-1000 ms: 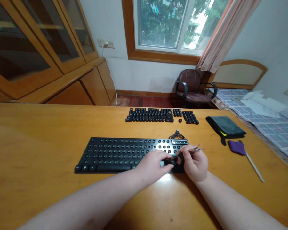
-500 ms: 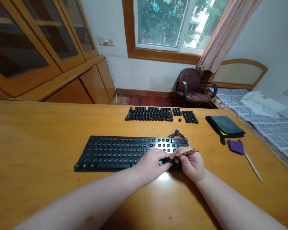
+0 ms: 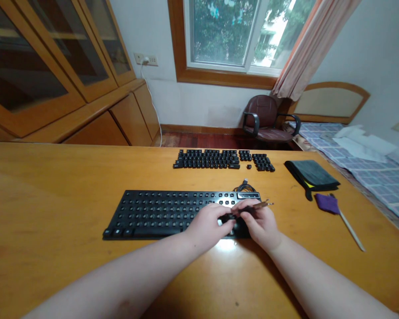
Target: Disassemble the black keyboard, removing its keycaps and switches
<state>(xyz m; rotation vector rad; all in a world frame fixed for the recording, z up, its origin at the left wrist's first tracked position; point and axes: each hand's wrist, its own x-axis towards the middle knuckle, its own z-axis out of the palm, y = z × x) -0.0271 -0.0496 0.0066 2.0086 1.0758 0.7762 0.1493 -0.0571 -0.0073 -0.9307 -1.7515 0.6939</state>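
Note:
The black keyboard lies flat on the desk with most of its keycaps off, showing rows of bare key posts. A few caps remain along its lower left edge. Over its right part, my left hand pinches a small black keycap between thumb and fingers. My right hand meets it there, closed around a thin brown tool whose end sticks out to the right. The tool's working end is hidden by my fingers. Behind the keyboard's top right corner lies its coiled black cable.
Removed black keycaps stand in rows at the desk's far edge, with one loose cap beside them. To the right are a folded dark cloth and a purple cloth piece on a pale stick. A chair stands beyond the desk.
My right hand has shifted slightly left and up, and the brown tool in it has turned a little. My left hand stays nearly in place, still pinching the keycap.

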